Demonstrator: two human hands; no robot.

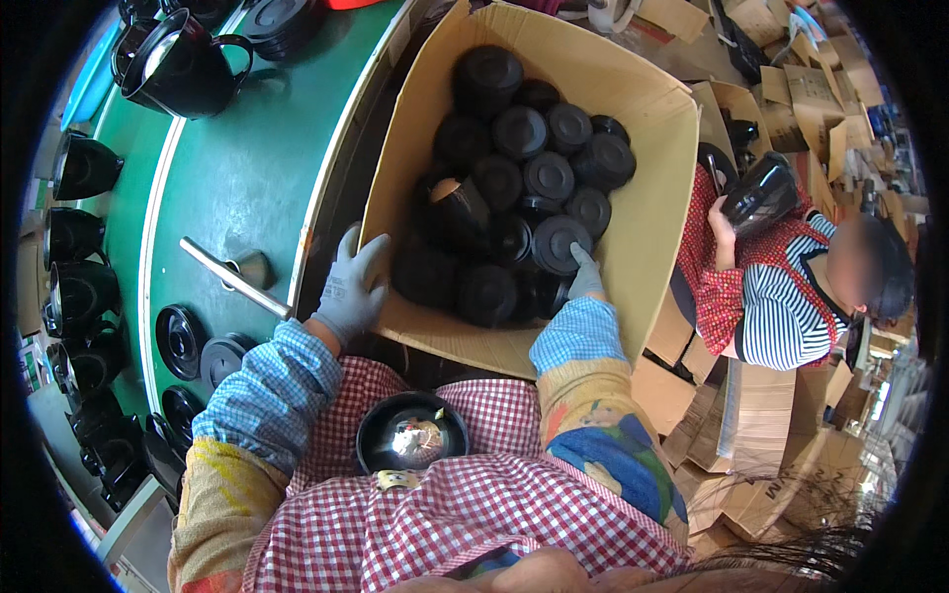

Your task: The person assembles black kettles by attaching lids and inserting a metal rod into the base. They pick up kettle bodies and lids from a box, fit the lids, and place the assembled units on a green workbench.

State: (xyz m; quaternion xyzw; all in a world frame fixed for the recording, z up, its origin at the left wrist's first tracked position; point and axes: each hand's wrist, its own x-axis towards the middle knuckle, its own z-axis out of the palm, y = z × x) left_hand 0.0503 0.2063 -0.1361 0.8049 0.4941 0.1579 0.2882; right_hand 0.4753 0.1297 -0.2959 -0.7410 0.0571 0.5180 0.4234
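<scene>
My right hand point(587, 277), in a grey glove, reaches into the cardboard box point(647, 109). Its thumb lies against the rim of a black lidded cup point(560, 244); the other fingers are mostly hidden beside it. At the box's left wall is my left hand point(352, 282), also gloved, with thumb and fingers apart and nothing between them. Several more black lidded cups point(520, 131) are packed in the box, along with a tilted dark piece point(460, 212) with a brown end. A round black vessel point(412, 432) with a shiny inside sits in my lap.
A green worktable point(222, 168) on the left carries black mugs point(188, 74), loose black lids point(179, 341) and a metal rod point(232, 275) near its edge. To the right, another person point(761, 287) holds a black mug point(763, 193) among flattened cardboard point(751, 405).
</scene>
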